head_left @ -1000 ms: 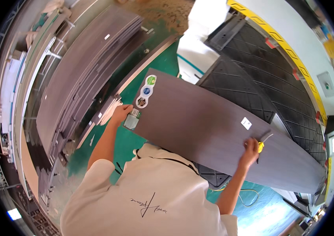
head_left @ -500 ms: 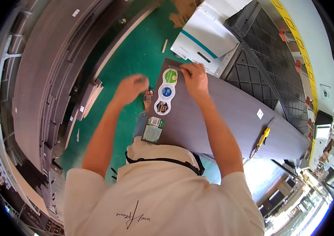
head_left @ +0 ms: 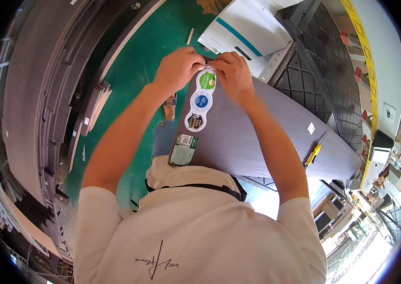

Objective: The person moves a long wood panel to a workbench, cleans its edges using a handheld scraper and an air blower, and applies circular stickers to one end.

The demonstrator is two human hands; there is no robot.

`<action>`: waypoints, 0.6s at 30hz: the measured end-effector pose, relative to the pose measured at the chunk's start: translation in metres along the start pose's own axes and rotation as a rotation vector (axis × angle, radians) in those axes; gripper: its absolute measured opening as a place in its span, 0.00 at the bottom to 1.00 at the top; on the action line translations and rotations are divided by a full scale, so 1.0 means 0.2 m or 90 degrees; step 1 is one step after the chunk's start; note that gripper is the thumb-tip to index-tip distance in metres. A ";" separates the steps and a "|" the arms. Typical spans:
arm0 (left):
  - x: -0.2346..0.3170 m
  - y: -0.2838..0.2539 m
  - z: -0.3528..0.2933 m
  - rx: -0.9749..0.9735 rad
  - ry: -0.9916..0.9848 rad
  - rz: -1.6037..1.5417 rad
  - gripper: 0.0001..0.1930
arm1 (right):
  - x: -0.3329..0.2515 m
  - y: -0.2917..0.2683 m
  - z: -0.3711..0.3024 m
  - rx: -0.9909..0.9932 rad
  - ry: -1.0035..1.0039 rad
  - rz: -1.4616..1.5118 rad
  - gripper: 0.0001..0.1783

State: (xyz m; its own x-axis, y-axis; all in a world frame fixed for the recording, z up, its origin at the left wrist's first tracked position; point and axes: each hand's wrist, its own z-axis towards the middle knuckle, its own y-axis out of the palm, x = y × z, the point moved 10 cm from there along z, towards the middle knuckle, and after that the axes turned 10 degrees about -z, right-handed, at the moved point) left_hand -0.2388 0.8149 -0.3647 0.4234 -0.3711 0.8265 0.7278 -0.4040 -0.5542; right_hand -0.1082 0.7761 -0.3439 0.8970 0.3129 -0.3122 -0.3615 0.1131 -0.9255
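A long grey-brown board (head_left: 252,137) lies in front of me and stretches to the right. Near its left end is a strip of three joined round labels (head_left: 201,101), green, blue and one with a picture. At the strip's far end the fingertips of my left hand (head_left: 178,68) and my right hand (head_left: 232,75) almost meet. Both hands are closed in a pinch; a small pale, clear-looking bit shows between them, too small to name. A green and white label card (head_left: 184,150) lies by the near left corner. A yellow utility knife (head_left: 312,155) rests on the board at right.
Beyond the board stands a white box (head_left: 243,33) with a teal stripe, beside a black ribbed panel (head_left: 314,66). Stacked dark boards (head_left: 44,94) line the left. A small wooden stick (head_left: 190,36) lies on the green floor (head_left: 132,80). My sandalled foot (head_left: 169,102) shows beside the board.
My left hand has moved up and right from beside the board to the label strip's far end. My right hand stays there, pinched. The whole view has shifted slightly.
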 end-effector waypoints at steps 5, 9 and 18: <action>0.04 0.02 0.02 0.039 0.042 0.001 0.04 | 0.03 0.00 -0.06 0.011 0.026 0.022 0.09; 0.05 0.04 0.04 0.031 0.071 0.004 0.04 | 0.02 -0.01 -0.12 0.078 0.089 0.035 0.09; 0.00 0.04 -0.05 0.063 -0.020 -0.001 0.02 | 0.03 0.00 -0.07 0.014 0.045 0.092 0.10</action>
State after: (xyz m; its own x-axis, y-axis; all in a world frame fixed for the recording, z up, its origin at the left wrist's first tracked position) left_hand -0.2380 0.8026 -0.3701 0.4381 -0.3430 0.8309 0.7773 -0.3197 -0.5418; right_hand -0.0999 0.7648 -0.3495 0.8511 0.2599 -0.4562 -0.4923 0.0927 -0.8655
